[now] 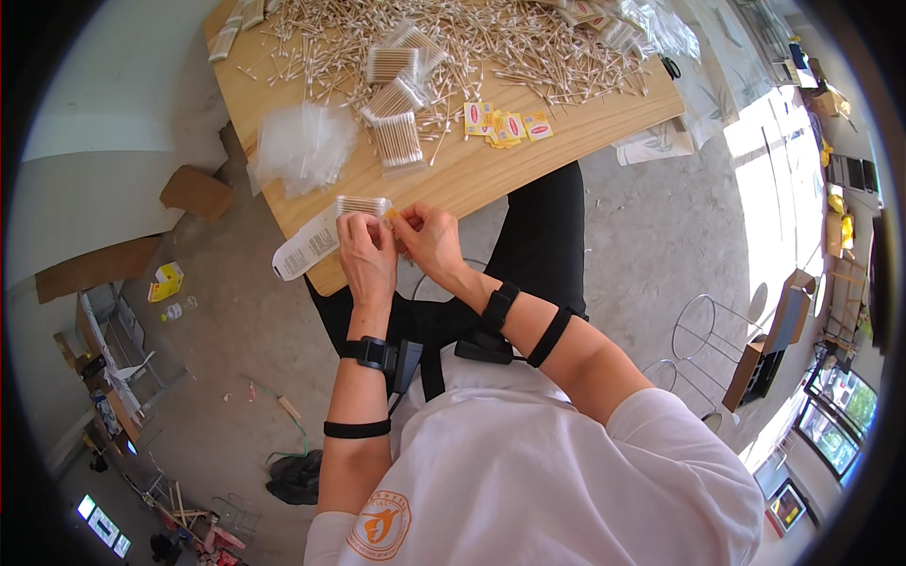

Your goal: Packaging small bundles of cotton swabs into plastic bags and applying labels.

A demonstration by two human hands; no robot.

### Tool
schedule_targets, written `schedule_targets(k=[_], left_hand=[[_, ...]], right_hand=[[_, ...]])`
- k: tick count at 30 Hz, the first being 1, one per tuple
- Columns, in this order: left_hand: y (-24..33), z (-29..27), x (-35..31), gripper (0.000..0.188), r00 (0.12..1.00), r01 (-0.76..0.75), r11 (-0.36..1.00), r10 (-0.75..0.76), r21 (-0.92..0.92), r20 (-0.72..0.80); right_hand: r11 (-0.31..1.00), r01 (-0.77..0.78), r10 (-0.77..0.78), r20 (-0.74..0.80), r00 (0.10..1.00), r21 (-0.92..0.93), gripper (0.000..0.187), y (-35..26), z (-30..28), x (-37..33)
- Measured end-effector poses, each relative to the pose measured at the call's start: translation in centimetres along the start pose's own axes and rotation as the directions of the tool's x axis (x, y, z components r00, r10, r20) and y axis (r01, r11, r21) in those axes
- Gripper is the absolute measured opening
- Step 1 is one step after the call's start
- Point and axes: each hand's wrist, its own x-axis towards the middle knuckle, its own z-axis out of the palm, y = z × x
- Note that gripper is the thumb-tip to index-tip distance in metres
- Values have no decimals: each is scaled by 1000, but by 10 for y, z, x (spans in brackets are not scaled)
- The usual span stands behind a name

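Observation:
At the near edge of the wooden table, my left hand (366,253) is closed on a pack of cotton swabs (363,205), whose row of white tips shows beyond the fingers. My right hand (431,241) touches the pack's right end, thumb and fingers pinched on a small yellow label (389,215), mostly hidden. A white printed strip (307,249) lies beside my left hand, at the table's left corner. Farther up are more packed swabs (396,139), a stack of clear plastic bags (307,146) and several loose yellow labels (511,126).
A large heap of loose cotton swabs (510,47) covers the far part of the table (585,132). Clear bags (661,33) lie at its far right. Cardboard (196,193) stands left of the table. Wire stools (708,325) and a dark box (760,363) are at the right.

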Motion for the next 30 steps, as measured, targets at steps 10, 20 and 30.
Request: schedule_targets(k=[10, 20, 30], left_hand=[[3, -4, -6, 14, 991, -96, 993, 102, 65, -83], [8, -9, -12, 12, 974, -131, 987, 145, 89, -174], [5, -13, -14, 11, 971, -110, 990, 126, 90, -201]], right_hand=[[997, 17, -13, -61, 998, 69, 22, -6, 8, -11], [995, 49, -43, -67, 997, 92, 18, 8, 9, -5], [960, -46, 12, 126, 992, 276, 13, 15, 6, -6]])
